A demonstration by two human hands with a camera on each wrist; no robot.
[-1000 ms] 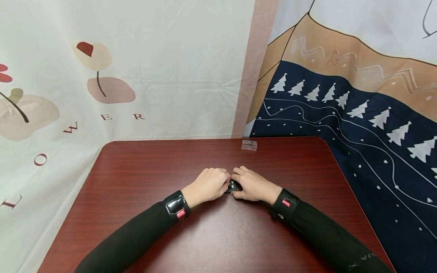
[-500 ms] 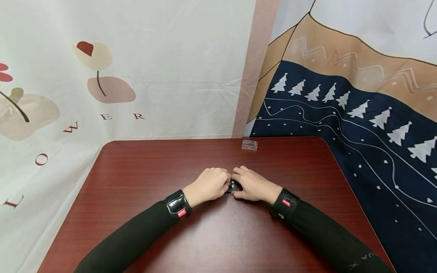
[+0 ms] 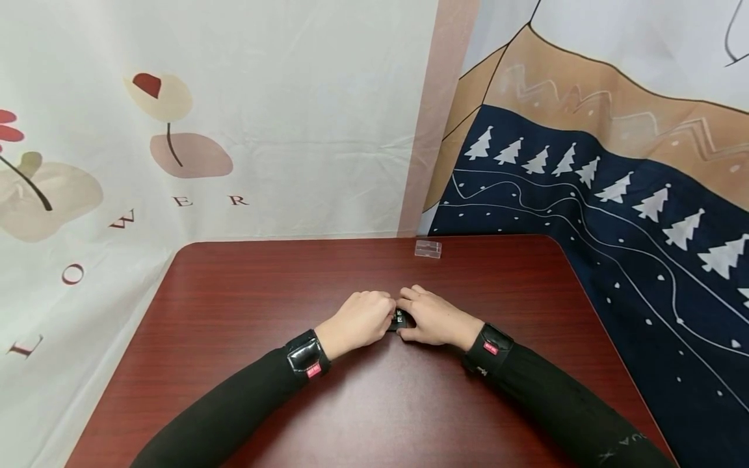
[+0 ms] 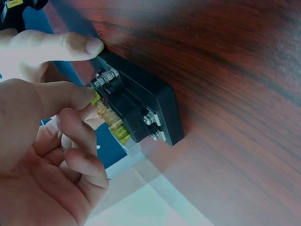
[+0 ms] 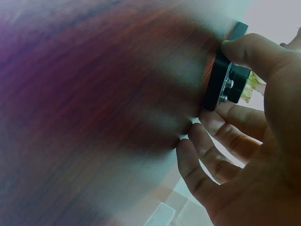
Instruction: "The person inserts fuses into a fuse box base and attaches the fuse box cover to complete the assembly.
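A black fuse block (image 4: pixel 141 82) with metal screw terminals rests on the table, a row of yellow and tan blade fuses (image 4: pixel 117 127) standing in it. My left hand (image 3: pixel 361 318) is at the fuses; in the left wrist view its thumb presses a yellow blade fuse (image 4: pixel 95 98) at one end of the row, and its other fingers are curled, partly hiding that fuse. My right hand (image 3: pixel 435 317) grips the block by its base, thumb on the near edge and forefinger on the far one, as the right wrist view shows. Its remaining fingers touch the tabletop.
A small clear plastic box (image 3: pixel 428 249) lies at the back edge of the reddish-brown table (image 3: pixel 263 279). Behind it hang a pale curtain (image 3: pixel 304 130) with flower prints and a dark blue cloth (image 3: pixel 526 195) with white trees.
My left hand and wrist have shifted very slightly toward the near side and to the right. The right hand and the fuse block keep their places.
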